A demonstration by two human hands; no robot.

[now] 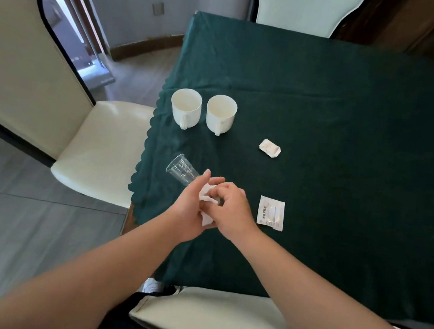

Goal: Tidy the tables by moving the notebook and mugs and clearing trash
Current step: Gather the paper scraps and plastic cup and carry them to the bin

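Two white mugs stand side by side near the table's left edge, the left mug (185, 107) and the right mug (221, 113), both with handles turned toward me. My left hand (193, 207) and my right hand (232, 210) meet over the near left part of the table, both gripping crumpled white tissue (207, 194). A clear plastic cup (181, 170) tilts just beyond my left fingers; whether they hold it I cannot tell. A flat white packet (271, 213) lies right of my right hand. A crumpled wrapper (269, 148) lies farther back. No notebook is visible.
The table wears a dark green cloth (339, 125) with a scalloped edge. Cream padded chairs stand at the left (96, 148), at the far side (306, 5) and right below me (217, 321). Grey floor lies to the left.
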